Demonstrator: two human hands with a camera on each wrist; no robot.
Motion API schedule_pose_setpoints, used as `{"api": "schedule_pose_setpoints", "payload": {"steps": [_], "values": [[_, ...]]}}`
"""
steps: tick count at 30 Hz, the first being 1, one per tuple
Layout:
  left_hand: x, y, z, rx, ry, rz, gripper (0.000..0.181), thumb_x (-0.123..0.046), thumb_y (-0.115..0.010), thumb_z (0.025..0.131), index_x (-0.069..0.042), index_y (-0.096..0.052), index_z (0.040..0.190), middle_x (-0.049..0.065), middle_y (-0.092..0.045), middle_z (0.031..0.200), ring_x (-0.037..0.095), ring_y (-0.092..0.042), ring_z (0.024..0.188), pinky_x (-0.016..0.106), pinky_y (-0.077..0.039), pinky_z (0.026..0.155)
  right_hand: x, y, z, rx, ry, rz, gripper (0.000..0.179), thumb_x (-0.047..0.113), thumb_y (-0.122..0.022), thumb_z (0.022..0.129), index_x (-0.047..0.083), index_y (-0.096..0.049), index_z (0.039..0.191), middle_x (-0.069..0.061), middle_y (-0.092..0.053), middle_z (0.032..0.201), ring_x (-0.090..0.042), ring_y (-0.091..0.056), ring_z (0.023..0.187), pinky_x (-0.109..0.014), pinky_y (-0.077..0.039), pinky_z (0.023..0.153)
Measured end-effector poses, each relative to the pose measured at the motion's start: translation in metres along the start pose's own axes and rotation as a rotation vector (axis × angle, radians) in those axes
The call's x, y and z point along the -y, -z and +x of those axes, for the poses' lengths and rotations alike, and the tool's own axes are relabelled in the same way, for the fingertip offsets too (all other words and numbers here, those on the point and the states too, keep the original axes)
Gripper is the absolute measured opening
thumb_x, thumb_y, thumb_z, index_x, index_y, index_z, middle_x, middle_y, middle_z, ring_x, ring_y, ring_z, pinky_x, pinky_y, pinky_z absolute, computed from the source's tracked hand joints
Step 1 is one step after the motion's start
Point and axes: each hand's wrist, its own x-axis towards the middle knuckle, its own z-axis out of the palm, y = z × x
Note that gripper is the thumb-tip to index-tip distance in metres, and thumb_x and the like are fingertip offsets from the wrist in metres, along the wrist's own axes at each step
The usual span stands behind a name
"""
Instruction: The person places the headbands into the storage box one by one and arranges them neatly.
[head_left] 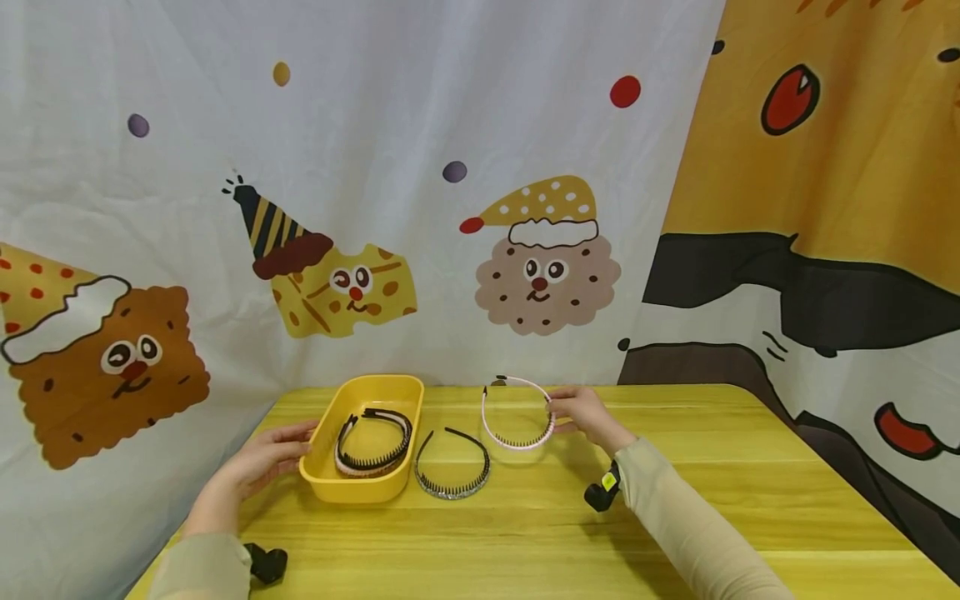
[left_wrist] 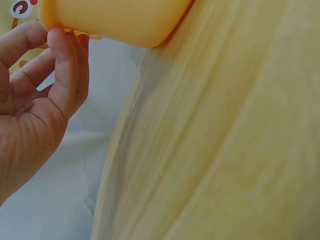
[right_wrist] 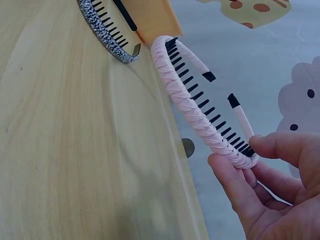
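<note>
My right hand [head_left: 588, 417] pinches a pink wrapped headband [head_left: 520, 447] with black inner teeth by one side, thumb opposite the fingers. In the right wrist view, the pink headband [right_wrist: 192, 110] is held up over the table's edge, its black-tipped ends pointing away. At the left, my left hand [head_left: 268, 458] grips the rim of a yellow plastic basket [head_left: 360, 493]; its fingertips [left_wrist: 59, 42] lie right at the rim. Inside the basket lie a black toothed headband [head_left: 406, 427] and a light one partly hidden under it. A silvery glitter headband [head_left: 452, 494] rests between the basket and the pink headband.
The light wood table [head_left: 525, 542] ends just behind the basket. A white cloth [head_left: 360, 167] printed with cartoon snacks hangs behind it, with a yellow and black printed part at the right. Black wrist cameras [head_left: 600, 496] sit on both wrists.
</note>
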Motion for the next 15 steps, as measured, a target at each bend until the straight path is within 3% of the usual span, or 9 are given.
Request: {"api": "schedule_pose_setpoints", "payload": {"steps": [6,12,15], "values": [[-0.0026,-0.0013,-0.0003,-0.016,0.007,-0.010,0.065,-0.010,-0.055,0.098,0.011,-0.020,0.149,0.030,-0.037,0.143,0.011,-0.061,0.104,0.029,-0.052,0.085,0.0039,-0.0017,-0.0006,0.021,0.020,0.005,0.038,0.001,-0.059,0.092,-0.014,-0.054,0.127,-0.027,-0.060,0.109,-0.022,-0.065,0.082,-0.041,-0.057,0.073],[-0.0047,-0.0025,-0.0011,-0.005,-0.003,-0.005,0.065,-0.010,-0.055,0.099,0.012,-0.019,0.148,0.035,-0.033,0.144,0.012,-0.061,0.104,0.030,-0.052,0.085,0.0061,-0.0044,-0.0009,0.023,0.019,0.027,0.037,0.000,-0.059,0.091,-0.014,-0.056,0.125,-0.024,-0.062,0.104,-0.031,-0.064,0.088,-0.040,-0.057,0.071],[-0.0049,-0.0033,-0.0019,-0.004,-0.003,-0.004,0.065,-0.010,-0.055,0.099,0.012,-0.020,0.148,0.035,-0.033,0.144,0.012,-0.061,0.104,0.030,-0.052,0.085,0.0063,-0.0061,-0.0015,0.017,0.014,0.035,0.036,0.000,-0.060,0.091,-0.012,-0.057,0.125,-0.026,-0.062,0.105,-0.029,-0.065,0.086,-0.040,-0.058,0.070]]}}
